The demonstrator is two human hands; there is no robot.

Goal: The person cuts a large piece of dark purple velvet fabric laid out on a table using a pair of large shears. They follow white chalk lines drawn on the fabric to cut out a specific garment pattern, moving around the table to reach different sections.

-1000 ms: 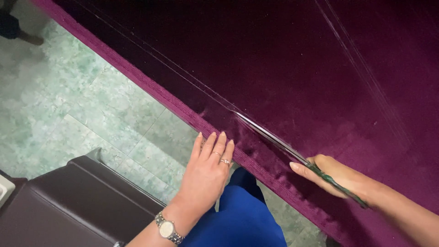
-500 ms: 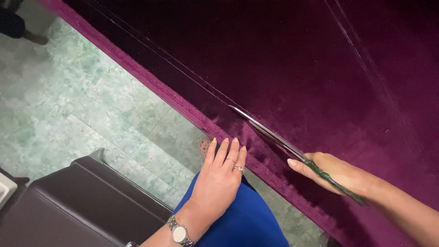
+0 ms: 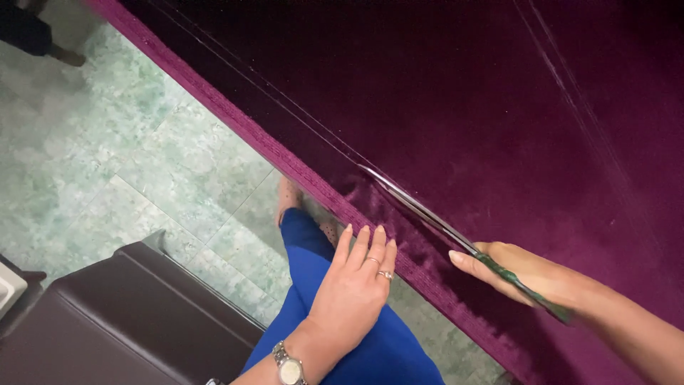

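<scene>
A wide sheet of dark purple velvet cloth covers the upper right of the head view, its edge running diagonally. My right hand grips green-handled scissors, whose long blades lie along a chalk line in the cloth near its edge. My left hand, with a ring and a wristwatch, lies flat with fingers together on my blue trouser leg, just below the cloth's edge and not touching the cloth.
A green marbled tile floor lies to the left. A dark brown box-like seat or case stands at lower left. Someone's dark shoe and leg show at the top left corner.
My left hand has slid down off the cloth's edge onto my blue-trousered leg. The scissors have stayed along the chalk line, with the view shifted slightly.
</scene>
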